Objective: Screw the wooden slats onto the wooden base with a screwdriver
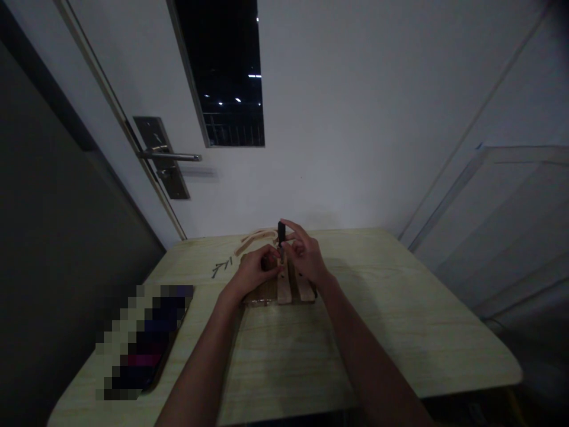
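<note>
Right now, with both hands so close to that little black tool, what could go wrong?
1. The left hand rests on the wooden strips right beside the black tool that the right hand holds upright; a slip might jab its fingers.
2. The room is dim, so aiming could be hard.
3. The thin dark nails lie loose near the left forearm and might get swept off the table.
</note>
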### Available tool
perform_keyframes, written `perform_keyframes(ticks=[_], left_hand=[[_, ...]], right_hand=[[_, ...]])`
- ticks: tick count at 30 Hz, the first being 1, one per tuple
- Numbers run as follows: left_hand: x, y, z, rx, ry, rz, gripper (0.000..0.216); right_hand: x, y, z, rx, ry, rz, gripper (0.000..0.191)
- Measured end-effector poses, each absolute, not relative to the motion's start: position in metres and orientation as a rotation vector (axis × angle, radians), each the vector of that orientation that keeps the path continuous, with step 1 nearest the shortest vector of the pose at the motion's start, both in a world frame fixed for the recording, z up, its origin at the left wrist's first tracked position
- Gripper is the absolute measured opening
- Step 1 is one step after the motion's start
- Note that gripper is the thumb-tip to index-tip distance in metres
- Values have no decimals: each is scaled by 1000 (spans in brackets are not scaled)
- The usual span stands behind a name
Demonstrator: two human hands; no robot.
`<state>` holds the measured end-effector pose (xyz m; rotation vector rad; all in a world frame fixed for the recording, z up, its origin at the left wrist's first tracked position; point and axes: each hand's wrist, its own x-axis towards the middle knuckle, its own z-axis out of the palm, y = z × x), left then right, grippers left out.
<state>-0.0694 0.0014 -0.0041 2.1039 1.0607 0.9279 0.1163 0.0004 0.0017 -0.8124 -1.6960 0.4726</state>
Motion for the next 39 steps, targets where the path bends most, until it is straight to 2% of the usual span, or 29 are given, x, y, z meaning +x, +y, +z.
perform_keyframes(ticks=[39], left_hand=[[-70, 3, -8, 2128, 1068, 945, 21]], right_hand=[[112, -3, 3, -854, -1648, 499, 49]])
